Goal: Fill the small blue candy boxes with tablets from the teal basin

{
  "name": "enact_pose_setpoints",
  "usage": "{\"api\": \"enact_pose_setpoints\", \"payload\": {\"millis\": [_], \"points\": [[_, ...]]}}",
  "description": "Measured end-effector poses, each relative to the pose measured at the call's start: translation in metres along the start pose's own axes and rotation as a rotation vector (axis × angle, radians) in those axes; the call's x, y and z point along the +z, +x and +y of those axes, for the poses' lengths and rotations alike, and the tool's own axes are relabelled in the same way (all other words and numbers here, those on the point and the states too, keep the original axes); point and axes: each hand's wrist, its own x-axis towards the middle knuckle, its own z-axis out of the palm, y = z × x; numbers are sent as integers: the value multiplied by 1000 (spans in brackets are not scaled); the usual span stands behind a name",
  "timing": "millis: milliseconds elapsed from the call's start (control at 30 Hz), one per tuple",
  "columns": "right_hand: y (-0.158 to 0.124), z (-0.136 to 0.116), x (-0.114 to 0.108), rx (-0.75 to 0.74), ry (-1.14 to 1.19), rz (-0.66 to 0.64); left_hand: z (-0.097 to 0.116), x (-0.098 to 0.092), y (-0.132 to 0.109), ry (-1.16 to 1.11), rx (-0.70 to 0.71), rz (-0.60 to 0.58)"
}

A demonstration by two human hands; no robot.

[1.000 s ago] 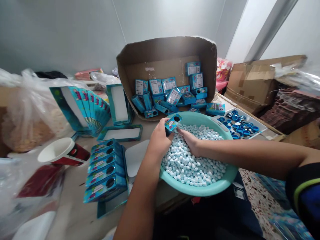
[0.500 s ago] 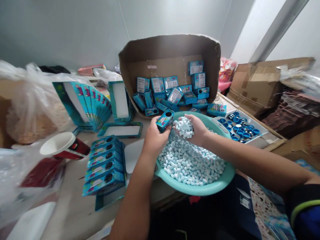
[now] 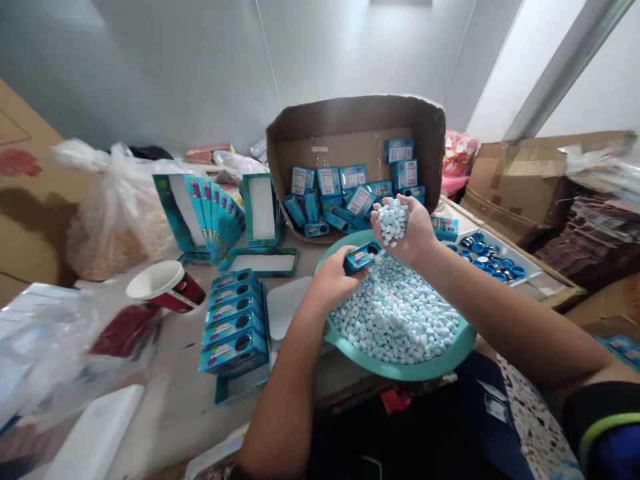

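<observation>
Left hand (image 3: pixel 331 281) closed around a small blue box (image 3: pixel 359 259), its fingers wrapped over the box's lower end. Box held low over the basin, long axis tilted, running from lower left to upper right. Round hole (image 3: pixel 373 250) at the upper right end, turned upward.

Right hand (image 3: pixel 404 230) cupped and raised, fingers curled up around a heap of pale blue pellets (image 3: pixel 393 221). It stood up and to the right of the hole, close by but not touching the box. Right hand thus the nearer to the opening, left hand the one bearing the box.

Below both hands, a teal plastic basin (image 3: pixel 400 369) filled with loose pellets (image 3: pixel 395 313). Basin sat at the table's edge.

Behind it, an open cardboard carton (image 3: pixel 350 113) held many blue boxes (image 3: pixel 325 193), lying every which way. To the right, a white tray (image 3: pixel 530 283) held blue caps (image 3: pixel 493 267). To the left, more blue boxes (image 3: pixel 235 327) lay in a row in a teal tray (image 3: pixel 241 393), near a paper cup on its side (image 3: pixel 165 287).
</observation>
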Motion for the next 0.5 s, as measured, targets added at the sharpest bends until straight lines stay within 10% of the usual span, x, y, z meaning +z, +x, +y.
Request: {"api": "enact_pose_setpoints", "payload": {"millis": [500], "points": [[10,15,-18,-101,-126,-39,8,0,-2,54,44,-55]]}}
